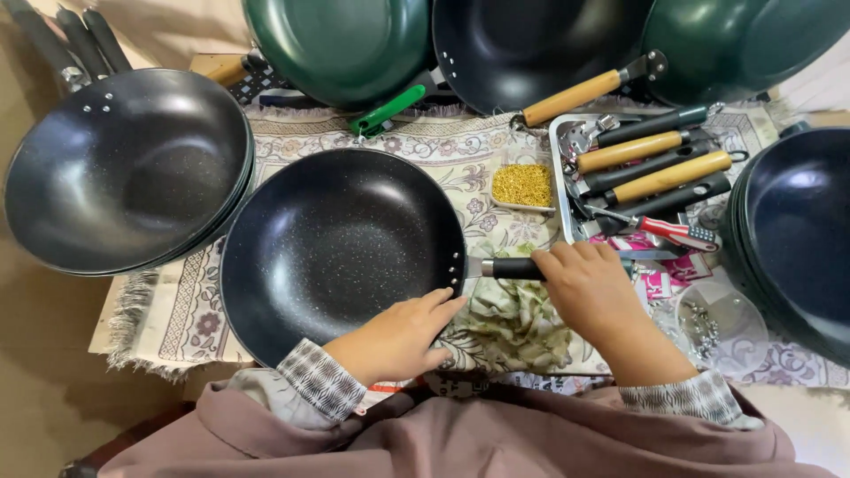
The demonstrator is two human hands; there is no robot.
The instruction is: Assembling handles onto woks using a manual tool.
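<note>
From the head camera I look straight down on a black speckled pan [341, 252] lying on a patterned cloth [478, 146] spread over the worktop [102, 319]. My left hand [398, 336] lies flat on the pan's near rim, fingers stretched out and together, pressing rather than grasping, so that grip is open on the rim. My right hand [589, 288] is curled around the pan's black handle [512, 268], which juts out to the right from the riveted side of the pan; that grip is clamped on the handle, with the fingers wrapped over the top. Under the handle and between my hands lies a crumpled greenish rag [509, 323]. To the left a stack of dark pans [124, 168] sits partly off the cloth. Along the far edge stand a green pan [341, 44], a black pan [531, 49] with a wooden handle, and another green pan [744, 44]. Just beyond my right hand a metal tray [560, 164] holds loose handles, some wooden, some black, and a small dish of yellow grains [522, 186] sits beside it. A red-handled tool [668, 228] lies at the tray's near edge. At the right stands another stack of dark pans [792, 239], with a clear bowl of small screws [713, 323] near it.
</note>
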